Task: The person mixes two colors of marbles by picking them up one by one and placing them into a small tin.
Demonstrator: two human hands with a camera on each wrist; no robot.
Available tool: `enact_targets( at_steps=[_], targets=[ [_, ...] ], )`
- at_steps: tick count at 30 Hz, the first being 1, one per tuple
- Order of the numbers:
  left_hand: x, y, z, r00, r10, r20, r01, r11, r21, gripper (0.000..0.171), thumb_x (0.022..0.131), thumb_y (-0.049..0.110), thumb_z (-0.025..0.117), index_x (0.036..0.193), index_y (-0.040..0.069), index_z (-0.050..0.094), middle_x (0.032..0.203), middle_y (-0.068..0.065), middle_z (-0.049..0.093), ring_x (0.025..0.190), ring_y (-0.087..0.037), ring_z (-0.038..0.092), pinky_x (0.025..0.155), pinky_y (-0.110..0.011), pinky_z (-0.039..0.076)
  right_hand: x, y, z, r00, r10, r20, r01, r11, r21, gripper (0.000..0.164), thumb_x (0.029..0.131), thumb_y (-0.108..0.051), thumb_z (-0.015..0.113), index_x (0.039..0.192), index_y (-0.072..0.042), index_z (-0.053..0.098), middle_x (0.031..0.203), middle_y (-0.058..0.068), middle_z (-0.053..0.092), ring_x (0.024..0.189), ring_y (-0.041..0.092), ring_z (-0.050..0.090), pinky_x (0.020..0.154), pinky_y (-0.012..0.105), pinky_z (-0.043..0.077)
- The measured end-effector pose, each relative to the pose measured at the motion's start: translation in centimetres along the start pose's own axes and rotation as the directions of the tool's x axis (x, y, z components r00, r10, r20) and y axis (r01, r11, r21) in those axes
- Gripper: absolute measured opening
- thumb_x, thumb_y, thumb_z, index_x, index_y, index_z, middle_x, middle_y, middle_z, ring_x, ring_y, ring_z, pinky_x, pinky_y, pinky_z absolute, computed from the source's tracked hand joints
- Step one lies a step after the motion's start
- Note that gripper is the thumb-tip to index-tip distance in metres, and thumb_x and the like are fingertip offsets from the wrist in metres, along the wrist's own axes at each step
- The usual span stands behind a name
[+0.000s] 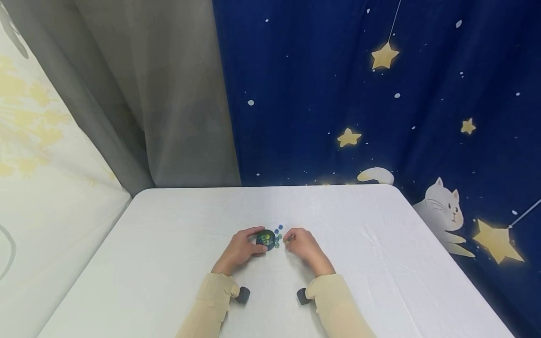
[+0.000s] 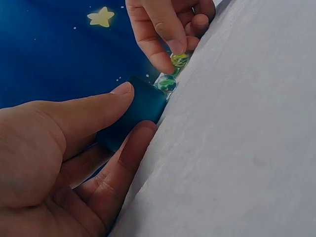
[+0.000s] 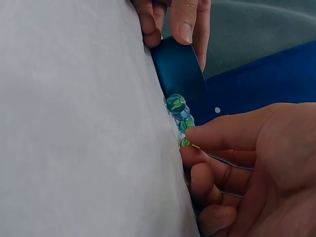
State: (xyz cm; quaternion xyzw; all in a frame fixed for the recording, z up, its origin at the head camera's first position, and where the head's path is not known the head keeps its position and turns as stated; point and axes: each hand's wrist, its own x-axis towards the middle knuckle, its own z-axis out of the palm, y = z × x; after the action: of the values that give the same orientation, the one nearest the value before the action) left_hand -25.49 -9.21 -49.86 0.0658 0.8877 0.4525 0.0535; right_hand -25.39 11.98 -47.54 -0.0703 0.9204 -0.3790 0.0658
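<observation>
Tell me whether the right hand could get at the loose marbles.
Probably yes: the right hand is close beside the loose marbles with nothing visible blocking it, though it seems to pinch a yellowish marble.

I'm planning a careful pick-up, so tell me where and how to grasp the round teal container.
Grip the round teal container by its curved wall, best, I'd say, from the left, thumb and fingers opposed, as the left hand does: its outline is round, and loose marbles crowd its right side.
</observation>
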Motion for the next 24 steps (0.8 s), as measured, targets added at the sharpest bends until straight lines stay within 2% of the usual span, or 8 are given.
enact_targets(
  at_steps=[8, 24],
  targets=[
    [0.01, -0.05, -0.03, 1.0, 0.001, -0.004, -0.001, 1.0, 0.005, 0.06, 0.077, 0.027, 0.082, 0.132, 0.02, 0.062, 0.137, -0.008, 0.056, 0.133, -0.035, 0.043, 0.11, -0.056, 0.03, 0.29, 0.15, 0.12, 1.0, -0.02, -0.011, 0.021, 1.0, 0.019, 0.013, 0.081, -0.005, 0.07, 0.094, -0.009, 0.07, 0.071, -0.001, 0.061, 0.063, 0.016, 0.055, 0.06, 0.032, 0.048],
    [-0.03, 0.06, -0.03, 1.0, 0.003, -0.008, -0.003, 1.0, -0.008, 0.06, 0.076, 0.025, 0.083, 0.132, 0.019, 0.062, 0.136, -0.007, 0.057, 0.132, -0.035, 0.043, 0.109, -0.056, 0.03, 0.68, 0.04, 0.05, 0.987, -0.128, -0.092, 0.139, 0.982, 0.126, 0.018, 0.082, 0.0, 0.065, 0.096, -0.01, 0.071, 0.067, -0.002, 0.058, 0.058, 0.014, 0.051, 0.055, 0.029, 0.045]
  ],
)
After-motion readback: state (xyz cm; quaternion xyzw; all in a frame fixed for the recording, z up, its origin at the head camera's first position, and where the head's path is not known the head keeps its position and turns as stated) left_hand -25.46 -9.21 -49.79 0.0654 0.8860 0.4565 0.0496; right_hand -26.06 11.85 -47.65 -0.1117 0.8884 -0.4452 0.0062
